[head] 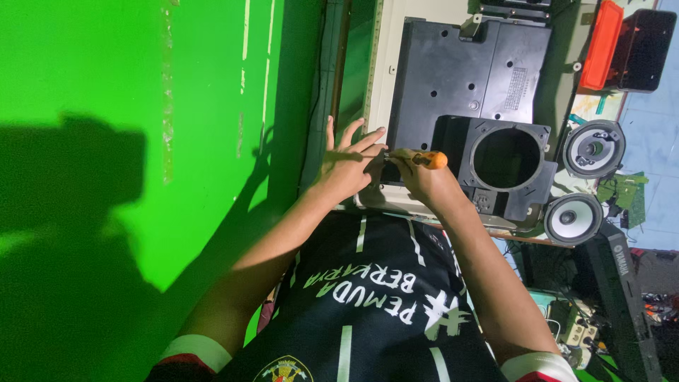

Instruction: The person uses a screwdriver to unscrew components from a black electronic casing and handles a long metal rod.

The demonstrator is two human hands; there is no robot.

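My right hand (419, 177) grips an orange-handled screwdriver (423, 158), its tip pointing left at the near left corner of a black plastic speaker housing (453, 85). My left hand (346, 164) lies flat with fingers spread, beside the screwdriver tip, on the edge of the white board (385, 78) under the housing. The housing has a raised frame with a large round opening (508, 157) just right of my right hand.
Two loose round speakers (593, 148) (573, 218) lie right of the housing. An orange and black box (626, 46) stands at the top right. A green wall (141, 106) fills the left. A dark keyboard (622, 297) and cluttered small parts sit lower right.
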